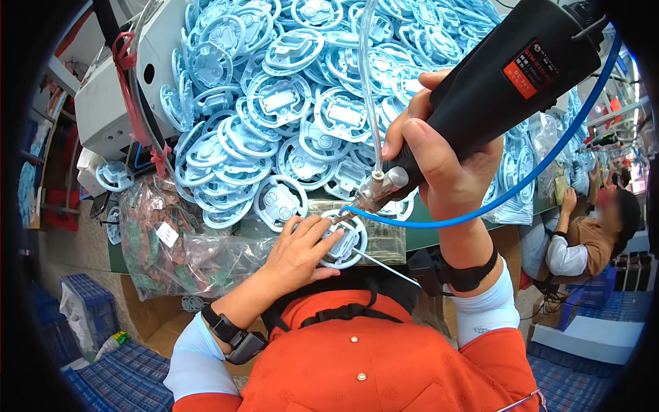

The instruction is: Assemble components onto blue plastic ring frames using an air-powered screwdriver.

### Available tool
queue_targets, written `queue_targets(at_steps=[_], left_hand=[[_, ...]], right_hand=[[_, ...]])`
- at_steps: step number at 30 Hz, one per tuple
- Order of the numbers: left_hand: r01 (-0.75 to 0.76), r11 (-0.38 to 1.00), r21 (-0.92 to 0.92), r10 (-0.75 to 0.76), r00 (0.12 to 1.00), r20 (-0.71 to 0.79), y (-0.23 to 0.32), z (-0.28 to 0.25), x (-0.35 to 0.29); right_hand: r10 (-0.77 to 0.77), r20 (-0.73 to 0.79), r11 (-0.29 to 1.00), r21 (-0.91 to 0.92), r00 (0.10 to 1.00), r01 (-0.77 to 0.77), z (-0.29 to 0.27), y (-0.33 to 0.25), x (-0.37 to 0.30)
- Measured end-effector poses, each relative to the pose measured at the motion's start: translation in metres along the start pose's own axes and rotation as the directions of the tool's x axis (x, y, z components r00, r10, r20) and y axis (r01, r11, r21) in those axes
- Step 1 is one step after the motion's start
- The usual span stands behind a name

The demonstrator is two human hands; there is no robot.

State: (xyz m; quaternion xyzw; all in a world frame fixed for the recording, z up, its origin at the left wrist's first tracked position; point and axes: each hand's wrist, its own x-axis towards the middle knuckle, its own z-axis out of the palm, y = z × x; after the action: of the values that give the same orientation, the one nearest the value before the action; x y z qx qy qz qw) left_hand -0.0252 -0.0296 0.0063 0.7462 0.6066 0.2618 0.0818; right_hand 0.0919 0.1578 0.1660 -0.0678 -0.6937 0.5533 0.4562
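My right hand [449, 161] is wrapped round a black electric screwdriver [504, 82], held at a slant over the work. Its metal tip [374, 196] points down at a light-blue round plastic part [351, 238] in front of me. A blue hose [528, 182] and a clear tube [369, 89] run to the tip end. At that part's left side, my left hand [298, 250] grips it, fingers over the rim and thumb below. Whether a screw sits under the tip is hidden. Beneath the part lies a flat, plastic-covered block [388, 250].
A big heap of similar light-blue parts [278, 99] covers the bench ahead. Left of my work lies a clear bag of circuit boards [154, 240], near a pale metal box [113, 103]. A thin white rod [388, 266] sticks out rightward. Another person [583, 240] sits at right.
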Motion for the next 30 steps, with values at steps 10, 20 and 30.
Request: queue_targets(at_steps=[10,20,30], left_hand=[[-0.012,0.997,-0.074,0.012,1.000,-0.007,-0.001,-0.005,0.003],[0.051,0.983,-0.177,-0.072,0.991,-0.114,-0.006,0.015,-0.009],[0.200,0.945,-0.260,-0.221,0.974,-0.054,-0.013,0.020,-0.012]], right_hand=[[0.086,-0.096,0.996,-0.002,0.992,-0.086,0.012,0.006,-0.001],[0.089,-0.087,0.990,-0.104,0.992,-0.098,0.009,0.013,-0.002],[0.036,-0.002,0.998,0.051,0.999,-0.036,0.030,-0.021,0.003]])
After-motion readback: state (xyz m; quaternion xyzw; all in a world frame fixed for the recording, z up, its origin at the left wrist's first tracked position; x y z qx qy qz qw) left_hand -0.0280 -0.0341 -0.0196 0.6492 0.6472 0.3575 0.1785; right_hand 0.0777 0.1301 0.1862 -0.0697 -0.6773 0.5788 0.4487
